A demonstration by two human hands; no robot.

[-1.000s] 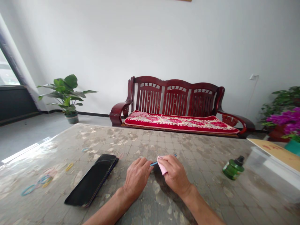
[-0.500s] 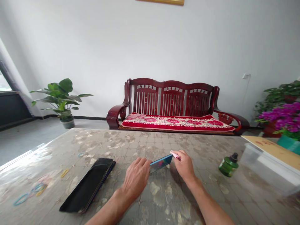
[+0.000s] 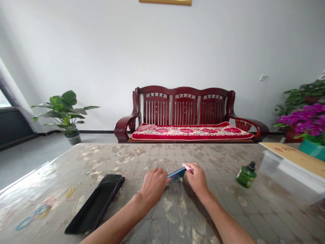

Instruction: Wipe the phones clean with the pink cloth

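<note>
My left hand is closed around the left end of a thin blue phone, which is tilted above the table. At the phone's far right corner, my right hand pinches a small pink cloth against the edge. Both hands hide parts of the phone. To the left of my left hand lies a black tablet with a dark, glossy face, resting on the patterned tablecloth.
Several coloured rubber bands lie at the far left. On the right stand a green bottle with a black top and a clear plastic box under a tan board. Beyond the table is a wooden bench.
My left hand has shifted right along the phone, covering more of it. My right hand stays at the corner with the pink cloth. The camera view has moved slightly.
</note>
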